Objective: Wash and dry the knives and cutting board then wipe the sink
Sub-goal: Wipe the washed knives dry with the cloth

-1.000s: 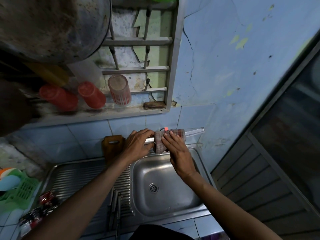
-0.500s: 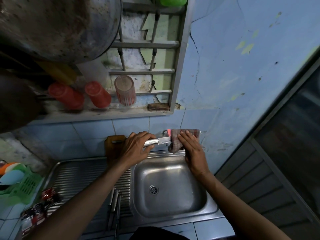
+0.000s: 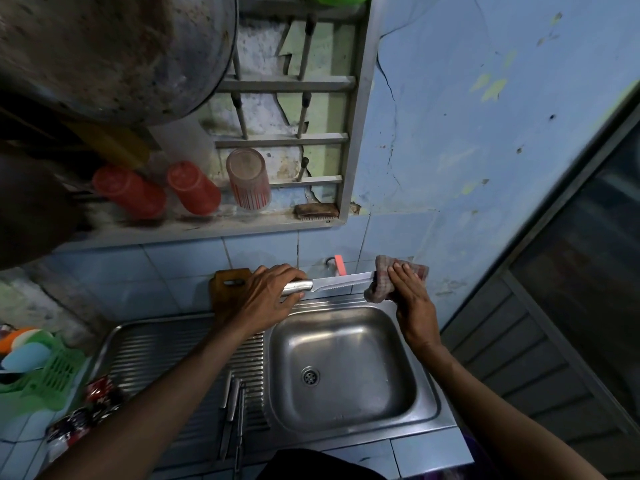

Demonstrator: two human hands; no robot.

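My left hand [image 3: 268,294] grips the metal handle of a serrated knife [image 3: 341,281] held level above the back rim of the steel sink [image 3: 341,370]. My right hand [image 3: 410,292] holds a checked cloth [image 3: 384,277] wrapped round the blade's tip. A brown wooden cutting board [image 3: 227,289] leans upright against the tiled wall behind my left hand. More knives [image 3: 233,410] lie on the ribbed drainboard [image 3: 166,355], partly hidden by my left forearm.
A red tap handle [image 3: 339,265] sticks out of the wall behind the blade. A shelf above carries two red cups [image 3: 194,188], a clear cup [image 3: 247,180] and a brush [image 3: 316,211]. A green basket [image 3: 41,375] stands at the left. A large metal pot [image 3: 104,50] hangs overhead.
My right hand has slid the cloth along the blade from near the handle out to the tip, baring most of the blade. My left hand kept its grip.
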